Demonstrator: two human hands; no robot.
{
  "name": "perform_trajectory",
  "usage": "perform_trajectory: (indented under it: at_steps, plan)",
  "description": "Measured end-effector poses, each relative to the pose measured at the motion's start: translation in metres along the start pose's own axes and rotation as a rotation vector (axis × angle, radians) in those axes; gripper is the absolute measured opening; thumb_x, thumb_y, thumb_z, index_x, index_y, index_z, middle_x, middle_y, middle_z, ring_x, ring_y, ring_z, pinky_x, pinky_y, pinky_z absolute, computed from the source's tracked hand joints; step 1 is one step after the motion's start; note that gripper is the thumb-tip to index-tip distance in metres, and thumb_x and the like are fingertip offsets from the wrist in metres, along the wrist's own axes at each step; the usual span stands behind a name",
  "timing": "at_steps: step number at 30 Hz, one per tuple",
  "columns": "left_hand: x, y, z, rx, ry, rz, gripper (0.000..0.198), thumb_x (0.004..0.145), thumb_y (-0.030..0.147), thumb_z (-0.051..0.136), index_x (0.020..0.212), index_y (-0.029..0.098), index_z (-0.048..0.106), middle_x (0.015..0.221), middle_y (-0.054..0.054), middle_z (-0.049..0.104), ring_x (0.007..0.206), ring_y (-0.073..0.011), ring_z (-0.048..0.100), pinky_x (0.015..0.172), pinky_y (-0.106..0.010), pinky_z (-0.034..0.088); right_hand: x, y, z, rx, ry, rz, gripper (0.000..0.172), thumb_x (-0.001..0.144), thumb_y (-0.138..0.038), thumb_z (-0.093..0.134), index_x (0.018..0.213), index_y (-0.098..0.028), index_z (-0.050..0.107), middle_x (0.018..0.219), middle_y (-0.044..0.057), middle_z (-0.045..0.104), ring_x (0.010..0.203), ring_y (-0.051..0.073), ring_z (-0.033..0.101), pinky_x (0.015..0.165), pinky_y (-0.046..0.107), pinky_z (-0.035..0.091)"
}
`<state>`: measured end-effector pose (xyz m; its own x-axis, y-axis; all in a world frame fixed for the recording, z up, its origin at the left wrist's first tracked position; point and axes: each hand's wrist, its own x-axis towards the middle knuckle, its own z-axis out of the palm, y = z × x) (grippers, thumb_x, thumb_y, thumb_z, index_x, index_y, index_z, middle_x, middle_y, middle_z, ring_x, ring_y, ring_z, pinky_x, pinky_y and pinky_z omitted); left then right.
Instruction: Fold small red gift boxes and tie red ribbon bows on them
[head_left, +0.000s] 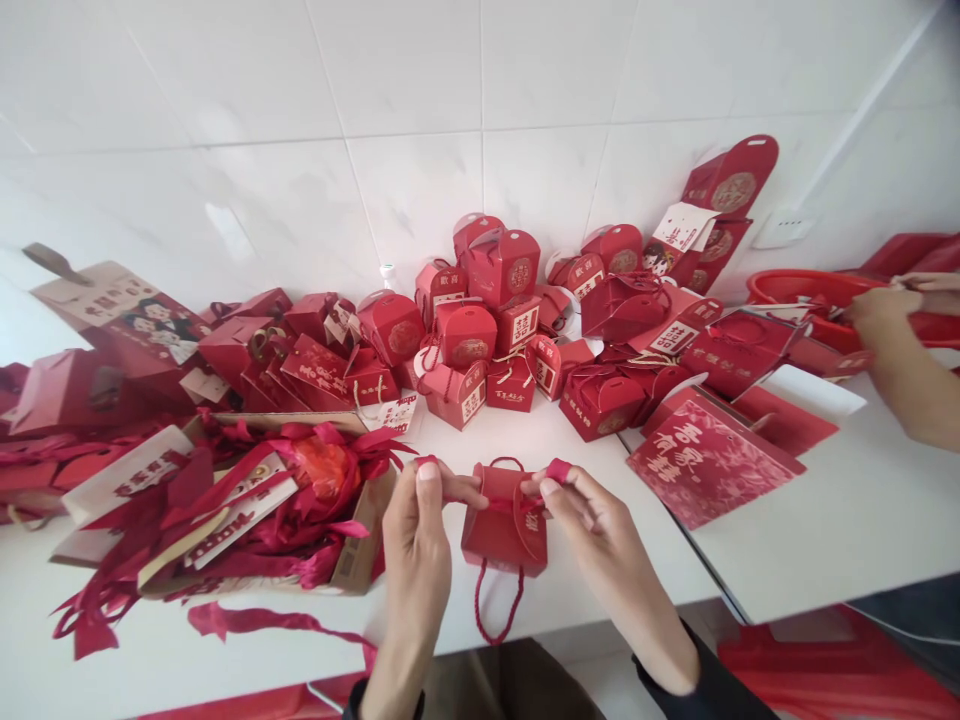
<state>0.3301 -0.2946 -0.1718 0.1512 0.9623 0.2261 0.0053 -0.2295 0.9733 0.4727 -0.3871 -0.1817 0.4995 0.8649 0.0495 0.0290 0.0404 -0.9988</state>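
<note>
A small red gift box (504, 525) with a cord handle stands on the white table (840, 530) near the front edge. My left hand (417, 535) pinches one end of a red ribbon (442, 478) at the box's top left. On the other side, my right hand (592, 525) pinches the ribbon's other end at the top right. The ribbon crosses over the top of the box between both hands. A red cord loop hangs below the box over the table edge.
A cardboard box (352, 560) full of red ribbons and cards sits at the left. Several folded red gift boxes (499, 330) pile against the tiled wall. Flat red cards (705, 460) lie to the right. Another person's hand (892, 310) reaches into a red basin (810, 290) at far right.
</note>
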Motion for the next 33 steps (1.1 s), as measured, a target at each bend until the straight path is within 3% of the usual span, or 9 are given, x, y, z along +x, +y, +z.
perform_trajectory:
  at_steps: [4, 9, 11, 17, 20, 23, 26, 29, 33]
  plan:
    - [0.009, 0.006, 0.006, 0.023, -0.279, -0.093, 0.036, 0.099, 0.054, 0.047, 0.085, 0.022, 0.056, 0.048, 0.007, 0.05, 0.049, -0.015, 0.055, 0.059, -0.027, 0.049, 0.011, -0.008, -0.001, -0.038, -0.09, -0.011, 0.034, 0.1, -0.055, 0.057, 0.095, -0.021, 0.063, 0.091, 0.003, 0.069, 0.087, 0.021, 0.067, 0.074, 0.027, 0.053]
    - [0.003, 0.012, 0.014, 0.18, -0.618, -0.032, 0.017, 0.094, 0.035, 0.054, 0.092, 0.019, 0.059, 0.071, 0.003, 0.058, 0.062, -0.0128, 0.05, 0.058, -0.023, 0.04, 0.027, -0.025, 0.001, -0.245, -0.149, -0.203, 0.03, 0.101, -0.048, 0.058, 0.1, -0.021, 0.071, 0.114, 0.008, 0.071, 0.104, 0.024, 0.067, 0.092, 0.034, 0.052]
    - [0.003, 0.013, 0.015, 0.147, -0.615, -0.032, 0.02, 0.094, 0.037, 0.053, 0.095, 0.018, 0.06, 0.073, 0.003, 0.058, 0.065, -0.0132, 0.05, 0.06, -0.023, 0.039, 0.032, -0.034, -0.001, -0.334, -0.248, -0.294, 0.028, 0.102, -0.045, 0.057, 0.104, -0.022, 0.074, 0.119, 0.008, 0.071, 0.112, 0.025, 0.066, 0.099, 0.035, 0.05]
    - [0.011, -0.003, 0.009, -0.015, -0.521, -0.207, 0.055, 0.095, 0.059, 0.049, 0.057, 0.02, 0.046, 0.054, 0.002, 0.046, 0.055, -0.0121, 0.042, 0.057, -0.025, 0.037, 0.044, -0.049, -0.016, -0.567, -0.465, -0.353, 0.032, 0.099, -0.032, 0.062, 0.13, -0.023, 0.067, 0.126, 0.007, 0.072, 0.118, 0.025, 0.065, 0.101, 0.038, 0.049]
    - [0.013, -0.008, 0.005, -0.118, -0.525, -0.238, 0.049, 0.097, 0.055, 0.051, 0.07, 0.016, 0.064, 0.066, -0.002, 0.061, 0.067, -0.0142, 0.054, 0.07, -0.026, 0.044, 0.042, -0.056, -0.028, -0.614, -0.455, -0.361, 0.019, 0.1, -0.026, 0.058, 0.11, -0.023, 0.074, 0.111, 0.004, 0.075, 0.104, 0.022, 0.069, 0.094, 0.034, 0.05]
    - [0.013, -0.006, 0.003, -0.201, -0.544, -0.279, 0.038, 0.096, 0.051, 0.057, 0.095, 0.017, 0.073, 0.076, -0.003, 0.068, 0.077, -0.0157, 0.062, 0.078, -0.026, 0.047, 0.035, -0.064, -0.044, -0.609, -0.53, -0.254, 0.021, 0.102, -0.029, 0.055, 0.097, -0.023, 0.075, 0.094, 0.001, 0.075, 0.086, 0.019, 0.07, 0.078, 0.03, 0.05]
    - [0.013, -0.001, 0.002, -0.184, -0.621, -0.277, 0.031, 0.092, 0.045, 0.064, 0.093, 0.017, 0.076, 0.086, -0.006, 0.073, 0.084, -0.0173, 0.066, 0.082, -0.027, 0.051, 0.03, -0.065, -0.055, -0.643, -0.668, -0.195, 0.02, 0.1, -0.036, 0.06, 0.102, -0.025, 0.076, 0.105, 0.002, 0.074, 0.097, 0.021, 0.069, 0.087, 0.031, 0.049]
    - [0.013, 0.0, 0.003, -0.055, -0.636, -0.148, 0.016, 0.088, 0.031, 0.068, 0.09, 0.018, 0.077, 0.092, -0.006, 0.076, 0.087, -0.019, 0.069, 0.082, -0.029, 0.054, 0.032, -0.054, -0.05, -0.559, -0.581, -0.159, 0.029, 0.104, -0.044, 0.053, 0.111, -0.024, 0.073, 0.117, 0.005, 0.071, 0.109, 0.024, 0.066, 0.096, 0.035, 0.047]
    - [0.012, -0.01, 0.006, 0.24, -0.495, 0.296, 0.027, 0.086, 0.008, 0.056, 0.098, 0.024, 0.075, 0.095, -0.003, 0.075, 0.094, -0.0187, 0.071, 0.082, -0.027, 0.055, 0.041, -0.029, -0.027, -0.454, -0.48, -0.141, 0.03, 0.105, -0.028, 0.042, 0.115, -0.021, 0.07, 0.11, 0.007, 0.073, 0.103, 0.023, 0.067, 0.095, 0.036, 0.048]
